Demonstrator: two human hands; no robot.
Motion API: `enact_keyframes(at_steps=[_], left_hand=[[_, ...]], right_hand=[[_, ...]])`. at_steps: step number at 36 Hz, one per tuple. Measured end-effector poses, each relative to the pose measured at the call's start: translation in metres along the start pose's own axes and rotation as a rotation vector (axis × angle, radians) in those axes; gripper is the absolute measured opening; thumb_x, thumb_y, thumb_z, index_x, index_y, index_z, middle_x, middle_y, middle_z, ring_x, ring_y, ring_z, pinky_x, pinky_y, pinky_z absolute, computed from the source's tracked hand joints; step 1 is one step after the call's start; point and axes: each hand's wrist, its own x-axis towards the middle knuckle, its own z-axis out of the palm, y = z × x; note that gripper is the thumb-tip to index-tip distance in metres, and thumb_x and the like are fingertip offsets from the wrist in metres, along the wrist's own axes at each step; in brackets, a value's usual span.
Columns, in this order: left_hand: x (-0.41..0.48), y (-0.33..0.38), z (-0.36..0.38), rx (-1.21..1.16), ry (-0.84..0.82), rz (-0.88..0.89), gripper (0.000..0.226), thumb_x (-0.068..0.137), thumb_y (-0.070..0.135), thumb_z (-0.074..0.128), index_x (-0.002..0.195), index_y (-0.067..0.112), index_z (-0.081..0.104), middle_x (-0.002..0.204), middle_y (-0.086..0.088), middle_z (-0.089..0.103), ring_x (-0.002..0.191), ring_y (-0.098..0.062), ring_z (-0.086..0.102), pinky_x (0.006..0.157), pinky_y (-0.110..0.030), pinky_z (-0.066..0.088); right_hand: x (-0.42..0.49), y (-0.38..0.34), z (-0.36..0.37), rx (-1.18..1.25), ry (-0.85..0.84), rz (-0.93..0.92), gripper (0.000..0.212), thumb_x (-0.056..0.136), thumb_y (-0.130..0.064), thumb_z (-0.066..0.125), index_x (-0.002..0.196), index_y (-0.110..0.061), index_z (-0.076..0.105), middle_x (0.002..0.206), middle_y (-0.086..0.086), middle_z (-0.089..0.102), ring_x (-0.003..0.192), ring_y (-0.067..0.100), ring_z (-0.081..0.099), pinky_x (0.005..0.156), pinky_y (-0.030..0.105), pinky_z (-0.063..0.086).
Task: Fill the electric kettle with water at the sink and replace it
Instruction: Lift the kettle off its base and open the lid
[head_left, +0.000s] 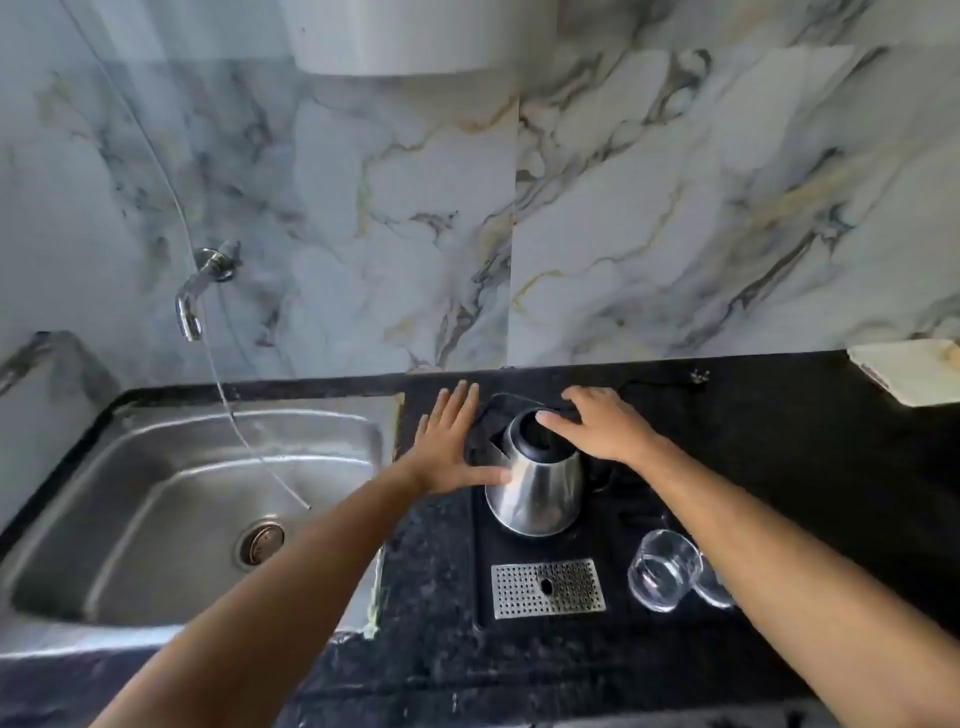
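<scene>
A steel electric kettle (540, 493) with a black lid stands upright on a black tray (483, 566) on the dark counter, right of the sink (249, 413). My left hand (449, 447) lies flat beside the kettle with fingers spread, and its thumb touches the kettle's left side. Over the kettle's top, my right hand (602, 426) has its fingers stretched out, resting on the black lid without a closed grip. The kettle's handle is hidden under that hand. A chrome tap (200, 291) sticks out of the marble wall above the sink's back left.
A perforated metal drip grate (548, 587) lies on the tray in front of the kettle. Two clear glasses (662, 571) stand to its right, under my right forearm. A thin clear tube (244, 431) hangs into the sink. A white board (914, 369) sits at the far right.
</scene>
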Motion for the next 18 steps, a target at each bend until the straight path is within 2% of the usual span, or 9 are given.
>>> enact_keyframes(at_steps=[2, 4, 7, 9, 11, 14, 16, 18], left_hand=[[0.003, 0.0, 0.015, -0.1, -0.067, -0.013, 0.147, 0.054, 0.086, 0.066, 0.16, 0.023, -0.014, 0.171, 0.001, -0.016, 0.156, -0.026, -0.018, 0.125, -0.06, 0.004], [0.003, -0.002, 0.033, -0.201, -0.104, -0.046, 0.146, 0.06, 0.071, 0.081, 0.161, 0.017, -0.011, 0.172, -0.004, -0.012, 0.156, -0.025, -0.017, 0.127, -0.056, 0.003], [0.001, -0.003, 0.057, -0.353, -0.137, -0.09, 0.142, 0.061, 0.058, 0.089, 0.162, 0.017, -0.002, 0.172, -0.007, 0.0, 0.158, -0.027, -0.003, 0.127, -0.052, 0.011], [0.001, -0.003, 0.067, -0.475, -0.137, -0.107, 0.124, 0.058, 0.055, 0.09, 0.154, 0.021, 0.02, 0.162, -0.007, 0.025, 0.151, -0.025, 0.025, 0.123, -0.049, 0.027], [0.0, -0.001, 0.077, -0.582, -0.123, -0.131, 0.101, 0.059, 0.049, 0.091, 0.137, 0.027, 0.031, 0.146, -0.003, 0.04, 0.136, -0.02, 0.04, 0.113, -0.042, 0.04], [0.001, 0.001, 0.087, -0.709, -0.101, -0.168, 0.087, 0.066, 0.037, 0.093, 0.126, 0.03, 0.031, 0.139, -0.008, 0.045, 0.128, -0.019, 0.046, 0.101, -0.032, 0.045], [0.004, 0.001, 0.092, -0.774, -0.082, -0.178, 0.075, 0.067, 0.032, 0.093, 0.114, 0.03, 0.034, 0.133, -0.014, 0.048, 0.118, -0.019, 0.05, 0.1, -0.037, 0.048], [0.006, 0.0, 0.094, -0.803, -0.071, -0.187, 0.068, 0.068, 0.029, 0.092, 0.105, 0.034, 0.036, 0.123, -0.011, 0.05, 0.111, -0.017, 0.05, 0.095, -0.038, 0.049]], right_hand=[[0.003, 0.005, 0.006, 0.04, -0.002, 0.05, 0.085, 0.076, -0.089, 0.035, 0.109, -0.014, 0.059, 0.113, 0.01, 0.065, 0.11, 0.034, 0.056, 0.085, 0.045, 0.048], [0.002, 0.008, 0.011, 0.046, -0.013, 0.103, 0.085, 0.071, -0.094, 0.032, 0.095, -0.016, 0.055, 0.103, 0.007, 0.065, 0.1, 0.032, 0.059, 0.073, 0.041, 0.046], [0.005, 0.011, 0.023, 0.08, -0.019, 0.146, 0.086, 0.068, -0.097, 0.034, 0.094, -0.018, 0.052, 0.103, 0.007, 0.066, 0.09, 0.026, 0.06, 0.064, 0.038, 0.04], [0.007, 0.01, 0.024, 0.081, -0.026, 0.173, 0.092, 0.063, -0.101, 0.034, 0.095, -0.017, 0.053, 0.104, 0.008, 0.066, 0.091, 0.027, 0.061, 0.063, 0.038, 0.041], [0.011, 0.011, 0.025, 0.069, -0.022, 0.191, 0.1, 0.057, -0.105, 0.033, 0.097, -0.016, 0.054, 0.105, 0.01, 0.067, 0.093, 0.03, 0.062, 0.062, 0.038, 0.041], [0.013, 0.012, 0.026, 0.071, -0.039, 0.214, 0.113, 0.051, -0.107, 0.035, 0.108, -0.011, 0.055, 0.115, 0.014, 0.067, 0.102, 0.034, 0.063, 0.07, 0.04, 0.048], [0.015, 0.013, 0.026, 0.055, -0.069, 0.239, 0.119, 0.049, -0.107, 0.036, 0.116, -0.011, 0.053, 0.12, 0.015, 0.065, 0.106, 0.036, 0.062, 0.08, 0.043, 0.052], [0.017, 0.012, 0.024, 0.025, -0.106, 0.257, 0.124, 0.046, -0.108, 0.035, 0.121, -0.011, 0.051, 0.122, 0.015, 0.064, 0.107, 0.036, 0.061, 0.084, 0.047, 0.052]])
